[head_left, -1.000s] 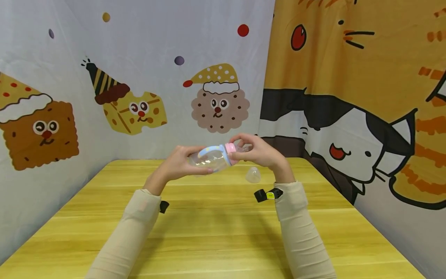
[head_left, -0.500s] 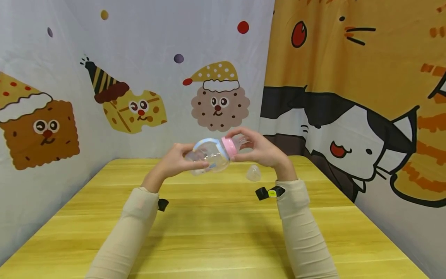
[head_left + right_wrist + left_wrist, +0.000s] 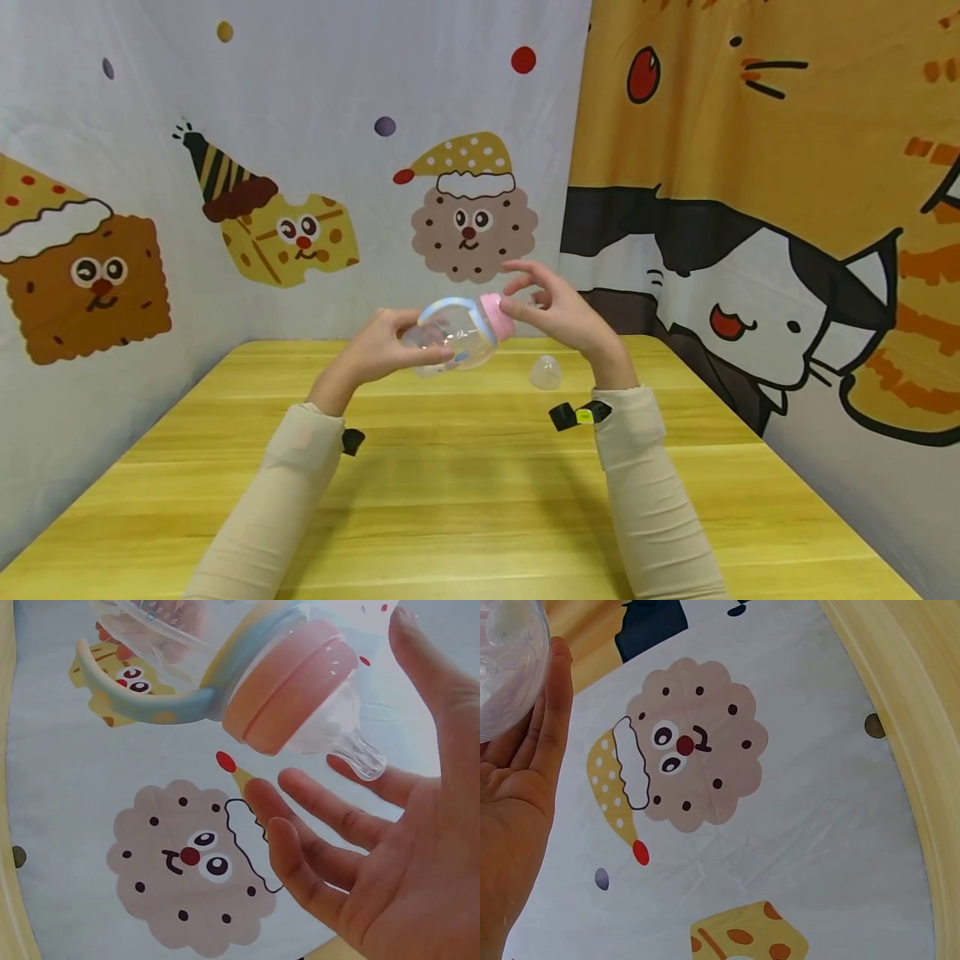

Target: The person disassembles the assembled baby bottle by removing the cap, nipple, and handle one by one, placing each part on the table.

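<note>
A clear baby bottle (image 3: pixel 450 333) with a blue-and-yellow handle (image 3: pixel 157 709) is held tilted above the table, its teat end toward the right. My left hand (image 3: pixel 378 346) grips the bottle's base end, thumb on the near side; the left wrist view catches only that end of the bottle (image 3: pixel 510 667). Around the neck sits a pink collar (image 3: pixel 292 686), with a clear teat (image 3: pixel 352 742) sticking out of it. Beside the collar is my right hand (image 3: pixel 558 312), its fingers spread and apart from the collar in the right wrist view.
On the wood-grain table (image 3: pixel 450 500), a clear dome-shaped cap (image 3: pixel 545 372) stands right of the bottle, below my right hand. Cartoon-printed curtains (image 3: pixel 315 83) hang behind the table and along its right side.
The bottle has turned in the left hand, so its handle shows as an arch on top. My right fingers have come off the pink collar and spread.
</note>
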{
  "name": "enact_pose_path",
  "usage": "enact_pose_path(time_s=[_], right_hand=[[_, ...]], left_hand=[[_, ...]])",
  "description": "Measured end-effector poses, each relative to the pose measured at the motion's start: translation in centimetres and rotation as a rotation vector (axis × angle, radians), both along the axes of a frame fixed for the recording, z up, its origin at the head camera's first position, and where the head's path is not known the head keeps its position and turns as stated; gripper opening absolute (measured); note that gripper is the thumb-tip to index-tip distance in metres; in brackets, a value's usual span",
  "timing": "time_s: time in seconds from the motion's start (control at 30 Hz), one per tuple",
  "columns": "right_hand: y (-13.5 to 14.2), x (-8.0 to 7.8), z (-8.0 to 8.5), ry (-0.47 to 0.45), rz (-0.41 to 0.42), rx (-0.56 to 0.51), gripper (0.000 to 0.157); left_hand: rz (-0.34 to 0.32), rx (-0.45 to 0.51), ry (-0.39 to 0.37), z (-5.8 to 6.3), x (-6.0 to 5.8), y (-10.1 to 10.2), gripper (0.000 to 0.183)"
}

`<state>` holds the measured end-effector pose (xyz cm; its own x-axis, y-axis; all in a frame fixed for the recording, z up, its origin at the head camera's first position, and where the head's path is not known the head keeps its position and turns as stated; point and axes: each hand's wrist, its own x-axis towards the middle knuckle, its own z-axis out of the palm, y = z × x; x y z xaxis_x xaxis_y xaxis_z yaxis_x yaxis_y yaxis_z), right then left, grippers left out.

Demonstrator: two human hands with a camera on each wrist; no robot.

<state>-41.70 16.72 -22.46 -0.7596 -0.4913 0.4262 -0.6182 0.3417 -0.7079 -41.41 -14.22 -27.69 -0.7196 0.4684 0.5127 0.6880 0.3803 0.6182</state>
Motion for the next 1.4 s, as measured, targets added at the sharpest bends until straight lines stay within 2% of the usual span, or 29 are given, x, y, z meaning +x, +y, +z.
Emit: enact_pose_path(time_s=[0.17, 0.43, 0.67, 1.17, 1.4], right_hand=[[-0.1, -0.1, -0.16, -0.046, -0.055, 0.032, 0.058], [-0.25, -0.04, -0.21, -0.162, -0.062, 0.104, 0.075], [-0.39, -0.05, -0.27, -0.236, -0.05, 0.1, 0.062], [-0.33, -0.02, 0.07, -0.178, -0.058, 0.068, 0.062], [-0.34, 0.16, 0.09, -0.15, -0.039, 0.071, 0.053]], left_hand=[[-0.008, -0.007, 0.012, -0.15, -0.05, 0.1, 0.041], [0.0, -0.021, 0.017, -0.33, -0.24, 0.24, 0.04], [0.0, -0.029, 0.018, -0.55, -0.25, 0.41, 0.038], [-0.013, -0.025, 0.006, -0.47, -0.66, 0.42, 0.038], [-0.027, -0.02, -0.016, -0.58, -0.63, 0.22, 0.039]])
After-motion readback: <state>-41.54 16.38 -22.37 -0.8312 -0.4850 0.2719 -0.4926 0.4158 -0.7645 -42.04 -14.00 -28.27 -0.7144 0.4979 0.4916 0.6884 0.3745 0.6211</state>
